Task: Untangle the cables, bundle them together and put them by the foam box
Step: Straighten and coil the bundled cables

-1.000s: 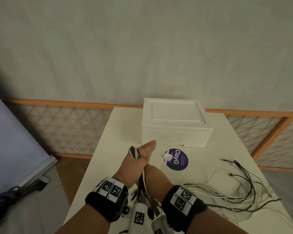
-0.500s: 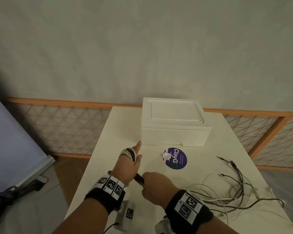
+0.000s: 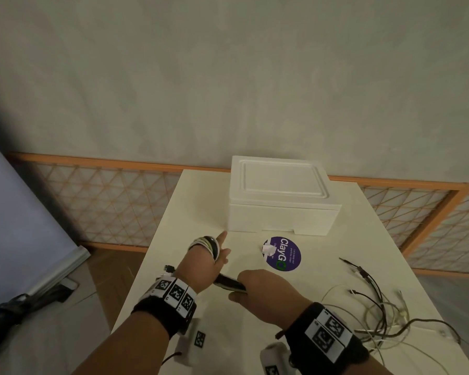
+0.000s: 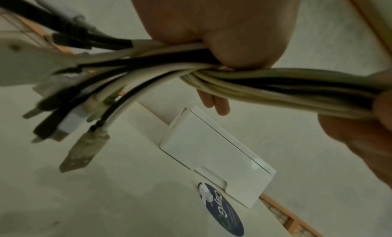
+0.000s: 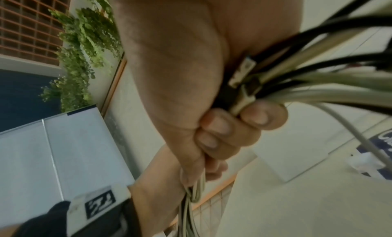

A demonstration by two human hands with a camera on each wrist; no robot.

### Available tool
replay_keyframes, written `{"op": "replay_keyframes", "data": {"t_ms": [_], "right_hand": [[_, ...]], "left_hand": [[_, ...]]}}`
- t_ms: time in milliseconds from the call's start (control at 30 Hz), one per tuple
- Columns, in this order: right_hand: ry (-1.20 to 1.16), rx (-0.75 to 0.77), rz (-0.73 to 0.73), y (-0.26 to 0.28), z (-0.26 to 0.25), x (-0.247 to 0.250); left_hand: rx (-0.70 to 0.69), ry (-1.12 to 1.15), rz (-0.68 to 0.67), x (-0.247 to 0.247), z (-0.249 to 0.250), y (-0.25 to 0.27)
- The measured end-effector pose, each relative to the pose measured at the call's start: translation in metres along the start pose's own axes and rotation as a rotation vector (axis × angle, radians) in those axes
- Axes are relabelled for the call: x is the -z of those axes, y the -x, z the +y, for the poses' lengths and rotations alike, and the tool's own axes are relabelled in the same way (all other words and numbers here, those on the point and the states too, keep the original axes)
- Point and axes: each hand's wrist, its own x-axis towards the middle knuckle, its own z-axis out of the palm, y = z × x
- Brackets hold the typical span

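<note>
**A:** What surrounds the work area?

**B:** A pale counter point(image 3: 179, 212) runs toward a plain wall. A white foam box point(image 3: 282, 201), lid on, sits at its far end. Just in front of the box lies a round purple sticker point(image 3: 283, 254) reading "ClayGo", with a scrap of white tape on its left edge. An orange-framed lattice fence point(image 3: 106, 207) runs behind the counter. On the floor to the left is a grey-blue panel point(image 3: 19, 226).

**A:** Does anything stand between the hands and the box?

**B:** Only the sticker, slightly to the right. The counter directly in front of the left hand is bare up to the box.

**A:** Where are the cables?

**B:** A bundle point(image 3: 229, 284) of white and black cables stretches between the two hands, above the counter's near left part. It is looped around the fingers of the left hand point(image 3: 205, 263), whose thumb points toward the box. In the left wrist view, the palm presses on the bundle point(image 4: 265, 83) and plug ends point(image 4: 80, 150) fan out loosely past it. The right hand point(image 3: 266, 293) is clenched around the bundle just beside the left; the right wrist view shows its fingers point(image 5: 224, 128) curled tight on the cables. The remaining loose cables point(image 3: 374, 307) trail across the counter's right side, well apart from the box.
</note>
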Motion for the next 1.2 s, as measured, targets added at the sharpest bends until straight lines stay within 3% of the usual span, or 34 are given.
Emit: {"op": "replay_keyframes", "data": {"t_ms": [167, 233, 300, 433, 533, 600, 733, 867, 967, 1067, 1100, 1200], "right_hand": [[0.168, 0.172, 0.066, 0.004, 0.004, 0.021], [0.211, 0.225, 0.074, 0.005, 0.003, 0.034], [0.231, 0.254, 0.083, 0.006, 0.000, 0.046], [0.299, 0.227, 0.060, 0.004, -0.001, 0.053], [0.324, 0.224, 0.064, 0.000, -0.003, 0.042], [0.308, 0.226, 0.078, -0.001, -0.005, 0.032], [0.113, 0.133, 0.081, -0.005, 0.000, 0.010], [-0.046, -0.013, 0.076, -0.011, 0.027, -0.008], [0.003, -0.196, 0.050, -0.005, 0.066, -0.020], [0.025, -0.301, 0.080, 0.004, 0.095, -0.026], [0.037, -0.302, 0.101, 0.007, 0.102, -0.025], [0.138, -0.405, 0.101, 0.020, 0.129, -0.021]], "left_hand": [[-0.148, -0.046, -0.047, 0.003, -0.004, 0.016], [-0.134, 0.164, -0.107, 0.010, 0.008, 0.024], [-0.083, 0.179, -0.195, 0.015, 0.019, 0.031], [-0.075, -0.380, -0.271, 0.014, 0.024, 0.027], [-0.215, -0.805, -0.226, 0.010, 0.031, 0.018], [-0.251, -0.890, -0.112, 0.014, 0.029, 0.018], [-0.254, -0.867, -0.003, 0.013, 0.015, 0.021], [-0.068, -0.836, -0.096, 0.033, 0.015, 0.004], [0.064, -0.857, -0.097, 0.044, -0.002, 0.002], [0.199, -0.825, -0.237, 0.044, -0.009, 0.004], [0.197, -0.822, -0.230, 0.041, -0.010, 0.001], [0.106, -0.762, -0.018, 0.038, -0.024, 0.005]]}}
